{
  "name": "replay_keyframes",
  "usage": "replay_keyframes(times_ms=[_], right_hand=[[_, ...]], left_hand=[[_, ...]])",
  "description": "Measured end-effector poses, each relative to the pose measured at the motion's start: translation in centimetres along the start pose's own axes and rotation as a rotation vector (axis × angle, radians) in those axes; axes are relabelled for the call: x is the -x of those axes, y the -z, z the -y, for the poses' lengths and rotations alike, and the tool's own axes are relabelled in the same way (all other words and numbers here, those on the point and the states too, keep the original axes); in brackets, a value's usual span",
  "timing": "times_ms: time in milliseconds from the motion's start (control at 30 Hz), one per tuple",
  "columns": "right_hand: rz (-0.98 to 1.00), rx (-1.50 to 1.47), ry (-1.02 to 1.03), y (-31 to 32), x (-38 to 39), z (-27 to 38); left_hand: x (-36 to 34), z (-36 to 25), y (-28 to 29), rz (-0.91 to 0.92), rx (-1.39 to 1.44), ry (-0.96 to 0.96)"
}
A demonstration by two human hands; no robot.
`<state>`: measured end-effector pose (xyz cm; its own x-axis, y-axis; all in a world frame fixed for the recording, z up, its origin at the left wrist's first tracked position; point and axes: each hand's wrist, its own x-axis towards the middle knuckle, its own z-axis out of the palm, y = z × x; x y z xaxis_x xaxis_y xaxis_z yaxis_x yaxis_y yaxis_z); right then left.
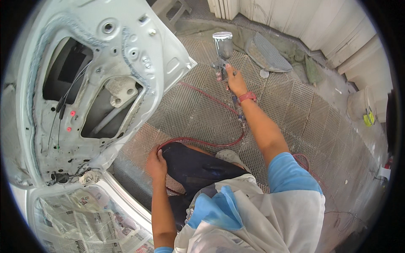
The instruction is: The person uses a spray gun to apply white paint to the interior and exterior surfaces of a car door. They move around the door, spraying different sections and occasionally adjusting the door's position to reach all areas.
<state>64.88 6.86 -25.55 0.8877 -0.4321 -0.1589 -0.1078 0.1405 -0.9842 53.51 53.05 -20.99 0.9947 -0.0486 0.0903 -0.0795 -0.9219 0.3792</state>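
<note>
My right hand [236, 81], with a red band at its wrist, is wrapped round the handle of a spray gun [221, 69]. A grey paint cup [224, 45] with a whitish rim stands on top of the gun. From the gun's lower end a red air hose [228, 145] loops back toward my left hand [157, 162]. That hand is closed round the hose beside my dark-clad knee. On the left is a pale car door [171, 63], its inner panel bare with cut-outs, cables and two small red plugs. The gun is held apart from the door.
Newspaper masking [84, 219] covers part of the car at lower left. A grey curved piece [266, 52] lies by crumpled green cloth at the back. At right stands a whitish bucket [360, 103] near pale folded wall panels [295, 21]. Ribbed matting [287, 105] covers the floor.
</note>
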Motion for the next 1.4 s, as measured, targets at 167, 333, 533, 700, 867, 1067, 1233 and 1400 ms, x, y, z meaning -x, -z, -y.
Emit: replay_keyframes(times_ms=[167, 333, 533, 700, 867, 1067, 1233, 1400], right_hand=[[0.061, 0.045, 0.242, -1.6, 4.0, -8.1], [0.364, -0.124, 0.306, -6.3, 9.6, -11.5], [0.378, -0.114, 0.222, -5.9, 8.6, -10.2], [0.128, 0.007, 0.363, -1.1, 3.1, -6.2], [0.186, 0.002, 0.352, 1.0, 3.0, -0.4], [0.560, -0.041, 0.146, 1.6, 4.2, 5.5], [0.294, 0.049, 0.336, 1.0, -0.2, 9.7], [0.077, 0.065, 0.537, 1.9, -1.9, 13.0]], left_hand=[[-2.5, -1.4, -3.0, 0.124, -0.096, -0.012], [-5.2, -1.0, -5.0, 0.200, -0.157, -0.063], [-5.5, -0.7, -6.0, 0.192, -0.145, 0.011], [-5.4, -0.6, -6.4, 0.125, -0.062, -0.020], [-5.8, -1.2, -6.8, 0.132, -0.001, -0.033], [-6.3, -2.7, -6.8, 0.147, -0.019, -0.081], [-6.3, -2.6, -6.9, 0.147, 0.067, -0.033], [-6.3, -2.1, -7.3, 0.117, 0.084, -0.038]])
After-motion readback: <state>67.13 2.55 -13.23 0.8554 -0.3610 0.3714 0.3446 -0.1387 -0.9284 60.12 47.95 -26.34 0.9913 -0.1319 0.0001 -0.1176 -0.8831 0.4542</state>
